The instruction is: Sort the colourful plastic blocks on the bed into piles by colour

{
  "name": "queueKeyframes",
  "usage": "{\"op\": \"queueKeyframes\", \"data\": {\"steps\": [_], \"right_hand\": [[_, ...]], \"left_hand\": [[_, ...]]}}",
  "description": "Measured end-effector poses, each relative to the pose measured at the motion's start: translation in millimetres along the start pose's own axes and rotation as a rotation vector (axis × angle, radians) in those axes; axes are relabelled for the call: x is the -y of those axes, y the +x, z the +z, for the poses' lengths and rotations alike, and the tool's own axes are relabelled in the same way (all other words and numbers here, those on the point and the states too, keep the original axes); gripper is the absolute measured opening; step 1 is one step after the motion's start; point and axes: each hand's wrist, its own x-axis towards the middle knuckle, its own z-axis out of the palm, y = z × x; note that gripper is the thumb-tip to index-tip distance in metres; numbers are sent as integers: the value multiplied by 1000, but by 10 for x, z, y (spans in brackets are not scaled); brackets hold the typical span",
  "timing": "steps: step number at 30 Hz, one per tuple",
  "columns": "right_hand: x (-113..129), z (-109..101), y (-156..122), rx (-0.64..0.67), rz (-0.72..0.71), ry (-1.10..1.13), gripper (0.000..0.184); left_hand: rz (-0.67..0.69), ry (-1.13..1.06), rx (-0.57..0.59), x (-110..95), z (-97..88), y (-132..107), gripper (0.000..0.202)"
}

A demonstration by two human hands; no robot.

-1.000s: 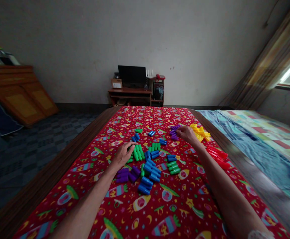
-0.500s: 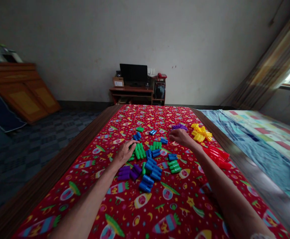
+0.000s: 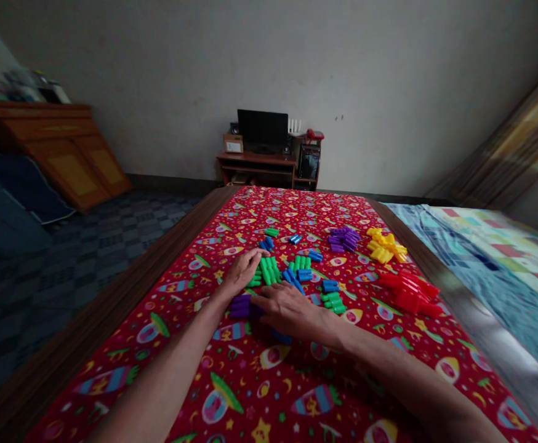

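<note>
My left hand (image 3: 245, 269) lies with its fingers stretched out beside a green ribbed plastic block (image 3: 269, 271), and holds nothing. Lower down, my right hand (image 3: 290, 307) is bent over the middle of the loose blocks. Its fingers close on a purple block (image 3: 256, 310), which they partly cover; the thumb is hidden. A second purple block (image 3: 240, 306) lies just to its left. Under the right palm a blue block (image 3: 281, 336) peeks out, and others there are hidden. Past the knuckles lie blue blocks (image 3: 292, 280) and a green block (image 3: 333, 303).
Sorted heaps lie on the right: purple blocks (image 3: 343, 239), yellow blocks (image 3: 386, 246) and red blocks (image 3: 411, 293). A red patterned cloth (image 3: 269, 424) covers the table. A bed (image 3: 495, 264) adjoins the right side; a desk with a monitor (image 3: 263, 128) stands beyond.
My right hand has come from beside the purple heap back left and nearer, over the purple and blue blocks. My left hand stays by the green blocks. The camera view has shifted slightly.
</note>
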Motion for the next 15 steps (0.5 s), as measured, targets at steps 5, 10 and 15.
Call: {"op": "queueKeyframes", "data": {"steps": [5,10,15], "right_hand": [[-570,-337,-45,-303,72,146,39],[-1442,-513,-304,-508,490,-49,36],[-1969,-349,-567,-394,740,-200,29]], "left_hand": [[16,17,-5,23,8,20,39],[31,12,2,-9,-21,2,38],[48,-5,4,28,-27,15,39]]}}
